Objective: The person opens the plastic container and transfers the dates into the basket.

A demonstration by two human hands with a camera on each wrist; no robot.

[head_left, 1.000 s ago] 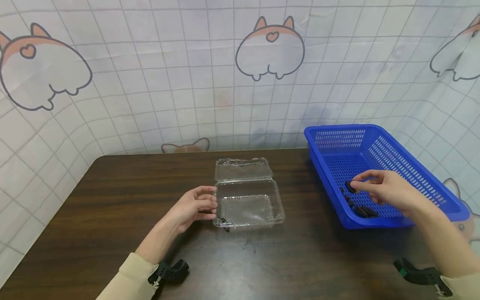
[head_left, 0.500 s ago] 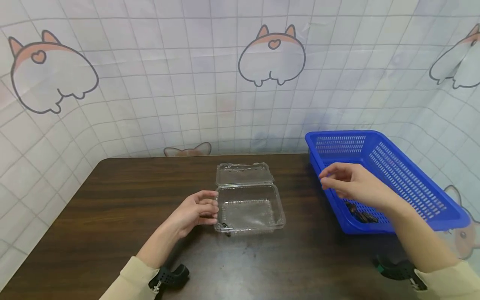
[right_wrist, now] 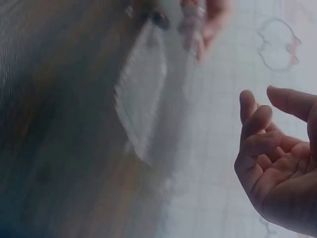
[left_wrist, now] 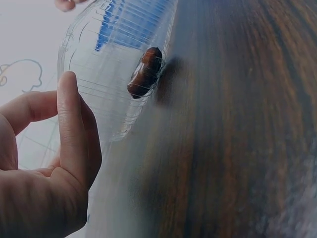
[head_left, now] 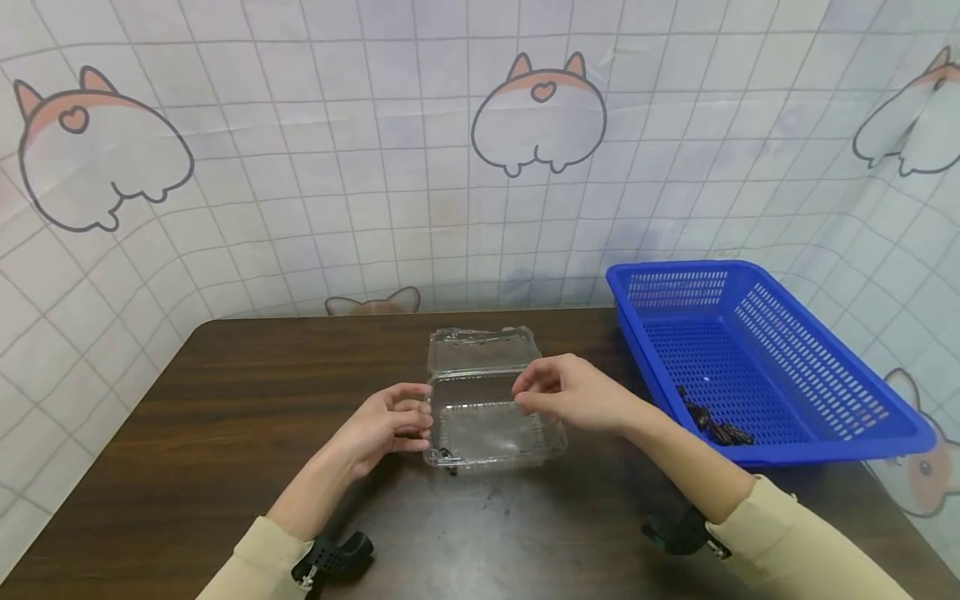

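A clear plastic clamshell box (head_left: 491, 429) sits on the table with its lid (head_left: 483, 352) folded back. In its near left corner lies a glossy, reddish-brown oblong piece (left_wrist: 145, 73), like a date. Fingers of my left hand (head_left: 386, 425) touch the left side of the box, close to that piece. My right hand (head_left: 577, 396) hovers over the right half of the box, fingers loosely bent. In the right wrist view the thumb of the right hand (right_wrist: 280, 168) stands apart from the fingertips, and nothing shows between them.
A blue plastic basket (head_left: 825, 375) stands at the right, with several dark pieces (head_left: 720, 427) in its near left corner. The dark wooden table (head_left: 300, 358) ends against a wall covered with a white grid-patterned sheet (head_left: 360, 208).
My right hand has left the basket, where its fingertips were at a dark piece, and moved left over the box. My left hand has stayed at the box.
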